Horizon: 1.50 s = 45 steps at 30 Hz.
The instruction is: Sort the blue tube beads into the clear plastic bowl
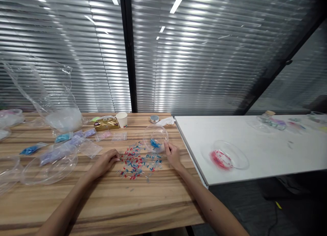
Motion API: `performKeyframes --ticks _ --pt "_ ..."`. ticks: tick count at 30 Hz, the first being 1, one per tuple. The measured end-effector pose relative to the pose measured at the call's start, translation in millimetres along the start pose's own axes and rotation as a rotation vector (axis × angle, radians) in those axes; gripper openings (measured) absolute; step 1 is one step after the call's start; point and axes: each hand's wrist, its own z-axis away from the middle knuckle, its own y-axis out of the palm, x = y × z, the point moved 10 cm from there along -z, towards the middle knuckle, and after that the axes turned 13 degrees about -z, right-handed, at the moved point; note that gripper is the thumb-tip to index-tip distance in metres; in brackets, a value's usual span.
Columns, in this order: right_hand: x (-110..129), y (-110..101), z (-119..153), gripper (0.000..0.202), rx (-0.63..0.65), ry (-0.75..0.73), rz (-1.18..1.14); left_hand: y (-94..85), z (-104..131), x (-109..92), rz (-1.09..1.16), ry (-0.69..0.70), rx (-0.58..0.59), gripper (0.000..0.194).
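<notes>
Many small red and blue capsules with clear ends (133, 162) lie in a loose spread on the wooden table. At the left edge of that spread, my left hand (108, 160) rests with its fingers curled together; anything between the fingertips is too small to make out. My right hand (173, 155) pinches the near right rim of a round clear plastic bowl (163, 131) just behind the capsules. Inside the bowl sits a little heap of blue pieces (155, 143).
Clear plastic bowls (51, 176) and small bags of blue and purple material (32, 149) lie to the left. A large clear bag (62, 118), a gold packet (106, 123) and a paper cup (122, 120) stand behind. On the white table (255, 144) is a bowl (241, 157) with red pieces.
</notes>
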Motion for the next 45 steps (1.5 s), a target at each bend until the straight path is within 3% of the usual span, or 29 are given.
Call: performKeyframes --ticks 26,35,45 --pt "-4.5 5.6 -0.8 0.050 0.060 0.023 0.010 3.6 -0.4 2.9 0.004 0.020 -0.020 0.023" --pt "-5.9 5.6 -0.9 0.051 0.070 0.040 0.014 4.2 -1.3 3.4 -0.010 -0.023 0.045 0.023" --pt "-4.0 6.1 -2.2 0.050 0.074 0.041 0.003 2.3 -1.7 0.2 -0.022 -0.018 0.038 0.025"
